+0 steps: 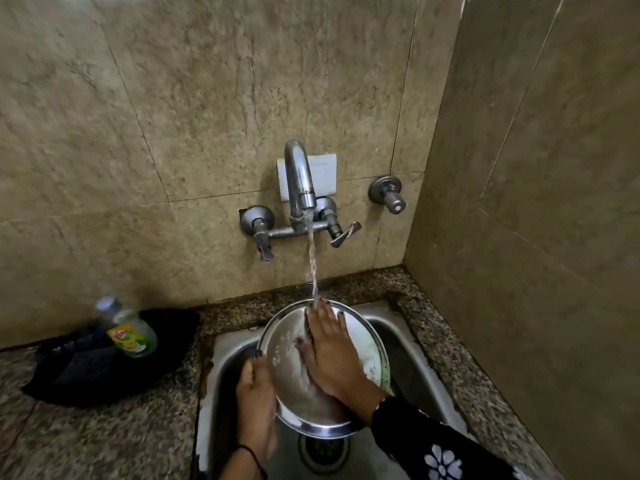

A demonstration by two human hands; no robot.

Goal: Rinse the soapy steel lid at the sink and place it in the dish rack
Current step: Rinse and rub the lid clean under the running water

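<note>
A round steel lid is held tilted over the steel sink, under the running stream from the wall tap. My left hand grips the lid's left rim, thumb on the edge. My right hand lies flat on the lid's inner face, fingers spread, fingertips in the water stream. White suds show on the lid's right part.
A green dish-soap bottle lies on a black cloth on the granite counter to the left. The sink drain is below the lid. Tiled walls close in behind and on the right. No dish rack is in view.
</note>
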